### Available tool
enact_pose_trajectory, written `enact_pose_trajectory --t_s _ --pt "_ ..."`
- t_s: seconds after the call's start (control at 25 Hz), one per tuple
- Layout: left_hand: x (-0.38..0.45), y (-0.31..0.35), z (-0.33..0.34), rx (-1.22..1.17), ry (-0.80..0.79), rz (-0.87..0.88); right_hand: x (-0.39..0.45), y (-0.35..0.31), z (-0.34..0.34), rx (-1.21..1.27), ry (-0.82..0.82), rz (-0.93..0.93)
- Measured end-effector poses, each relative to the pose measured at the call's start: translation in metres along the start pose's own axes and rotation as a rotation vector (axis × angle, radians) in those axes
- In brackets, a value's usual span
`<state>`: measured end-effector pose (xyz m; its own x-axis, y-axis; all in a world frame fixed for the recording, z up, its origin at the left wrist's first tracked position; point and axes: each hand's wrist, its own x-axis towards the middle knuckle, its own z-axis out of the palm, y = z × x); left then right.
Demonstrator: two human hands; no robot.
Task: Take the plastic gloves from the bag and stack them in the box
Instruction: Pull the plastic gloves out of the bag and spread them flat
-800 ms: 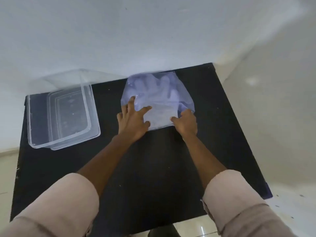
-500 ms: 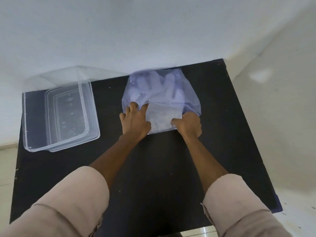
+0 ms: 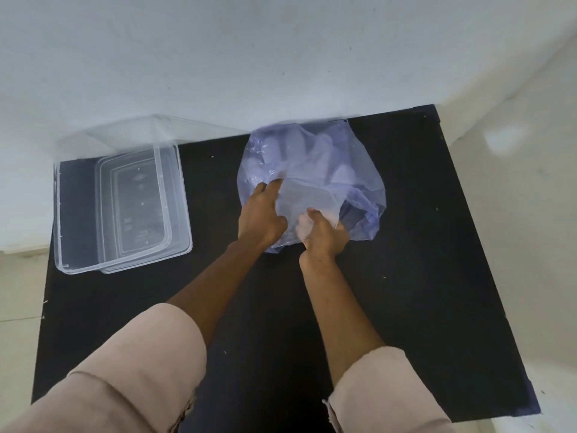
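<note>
1. Both grips are at the near mouth of the bag (image 3: 312,170) in the head view. The left hand (image 3: 260,217) lies on the bag's near-left edge with its fingers stretched forward, flat rather than curled, so it looks to be pressing or spreading the film, not pinching it. The right hand (image 3: 324,237) is closed on a bunch of pale film at the bag's near edge; whether that film is the bag's lip or a glove, I cannot tell.

2. Still in the head view, the bluish translucent bag sits on the black counter (image 3: 437,245), at its far side by the wall. The plastic gloves (image 3: 307,198) show as a paler sheet inside it, between the two hands.

3. The clear plastic box (image 3: 78,214) stands open on the counter well to the left, with what looks like its lid (image 3: 140,207) resting in or on it. No gloves are in it yet.

4. Handling, as a judgement: the gloves are near weightless, limp and slick, and thin sheets like these tend to cling together, so several may come out at once.

5. Best hold, I think: pin the bag's lip with one hand and pinch the gloves at the cuff end nearest the mouth, drawing them out flat so they stack.
</note>
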<state>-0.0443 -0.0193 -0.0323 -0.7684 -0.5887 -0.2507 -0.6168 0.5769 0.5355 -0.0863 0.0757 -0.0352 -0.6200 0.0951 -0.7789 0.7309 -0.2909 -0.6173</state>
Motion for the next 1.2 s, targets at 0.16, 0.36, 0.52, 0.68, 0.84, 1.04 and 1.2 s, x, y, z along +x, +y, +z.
enact_pose_trajectory --t_s 0.16,0.36,0.52,0.68,0.84,1.04,1.2 --pt "0.004 -0.010 -0.002 0.024 0.010 -0.011 -0.001 -0.003 -0.025 -0.044 0.058 -0.035" --pt "-0.009 -0.023 0.007 0.149 -0.014 0.044 -0.025 0.015 -0.093 -0.133 0.076 -0.091" --pt "-0.055 -0.033 -0.002 0.011 0.058 0.104 -0.054 0.046 -0.146 -0.138 0.103 -0.038" --pt "-0.195 -0.070 0.004 -0.394 0.230 -0.062 -0.098 0.097 -0.176 -0.045 0.114 0.109" --pt "-0.296 -0.116 0.012 -0.835 -0.010 -0.684 -0.132 0.149 -0.186 -0.071 0.081 0.136" --pt "-0.306 -0.160 0.002 -0.944 -0.131 -0.858 -0.161 0.188 -0.182 -0.234 -0.074 0.190" --pt "-0.305 -0.185 -0.009 -0.915 -0.061 -0.843 -0.171 0.182 -0.187 -0.778 -0.128 -0.232"
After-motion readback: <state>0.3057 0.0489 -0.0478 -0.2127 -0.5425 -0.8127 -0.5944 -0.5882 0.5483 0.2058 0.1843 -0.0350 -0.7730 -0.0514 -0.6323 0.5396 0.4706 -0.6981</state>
